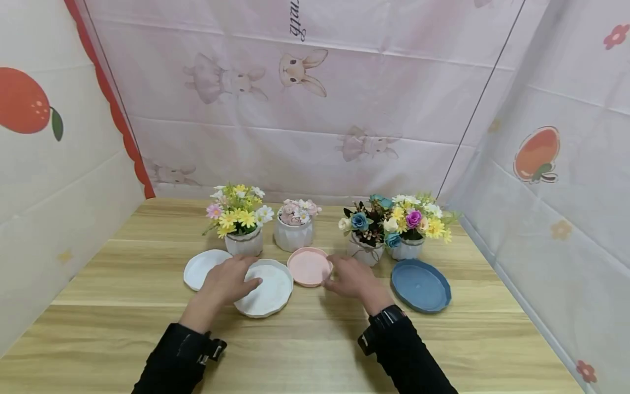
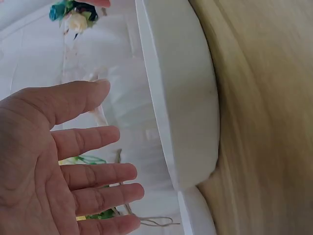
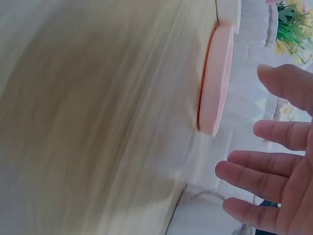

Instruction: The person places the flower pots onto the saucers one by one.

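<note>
My left hand [image 1: 227,282] hovers over the gap between a small white tray [image 1: 200,269] and a larger white saucer with an angular rim [image 1: 269,290]. In the left wrist view its fingers [image 2: 105,174] are spread and hold nothing, with the saucer's side [image 2: 188,93] beyond them. The right hand [image 1: 353,278] is beside the right edge of a round pink saucer [image 1: 309,267]. Its fingers [image 3: 259,178] are extended and nothing lies between them in the right wrist view. Whether they touch the pink saucer's rim [image 3: 216,81] I cannot tell.
Behind the saucers stand white pots of artificial flowers: yellow daisies [image 1: 237,219], pale pink blooms [image 1: 297,212], blue roses [image 1: 360,221] and a mixed bunch [image 1: 418,221]. A blue saucer [image 1: 421,285] lies at the right. Printed cloth walls [image 1: 275,120] enclose the wooden table [image 1: 295,350].
</note>
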### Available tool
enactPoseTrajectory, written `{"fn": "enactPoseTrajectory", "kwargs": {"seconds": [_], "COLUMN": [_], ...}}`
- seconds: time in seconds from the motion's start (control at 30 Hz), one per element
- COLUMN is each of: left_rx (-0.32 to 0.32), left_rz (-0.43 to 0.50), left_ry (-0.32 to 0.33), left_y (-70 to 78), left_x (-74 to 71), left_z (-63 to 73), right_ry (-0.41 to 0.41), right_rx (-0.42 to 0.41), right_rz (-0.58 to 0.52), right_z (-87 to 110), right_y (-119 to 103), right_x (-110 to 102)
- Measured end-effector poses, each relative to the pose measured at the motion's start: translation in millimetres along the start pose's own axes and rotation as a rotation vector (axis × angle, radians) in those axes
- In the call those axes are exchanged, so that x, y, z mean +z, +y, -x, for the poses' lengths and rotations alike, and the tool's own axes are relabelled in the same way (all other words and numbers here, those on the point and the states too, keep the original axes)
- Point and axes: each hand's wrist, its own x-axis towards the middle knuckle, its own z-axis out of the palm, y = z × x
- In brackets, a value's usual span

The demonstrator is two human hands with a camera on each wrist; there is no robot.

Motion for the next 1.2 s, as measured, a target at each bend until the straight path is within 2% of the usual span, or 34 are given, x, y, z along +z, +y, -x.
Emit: {"fn": "enactPoseTrajectory", "kwargs": {"seconds": [0.17,0.5,0.83,1.2], "left_rx": [-0.022,-0.082,-0.136,-0.213], "left_rz": [0.028,0.057,0.097,0.127], "left_ry": [0.005,0.013,0.066,0.035], "left_y": [-11.9,-29.9,-46.1,-63.6], "left_x": [-1.2,-2.3,-7.1,-10.9], "left_z": [1.1,7.8,12.5,13.1], "right_ry": [-0.005,-0.002,0.049,0.014], "right_rx": [-0.01,-0.033,-0.14,-0.128], "right_rz": [-0.053,-0.081,-0.173,-0.251], "right_z": [-7.8,-21.8,-34.2,-56.7], "right_y": [-11.3,-30.6,-39.6,-64.5], "right_x": [3.1,11.8,20.5,19.4]}}
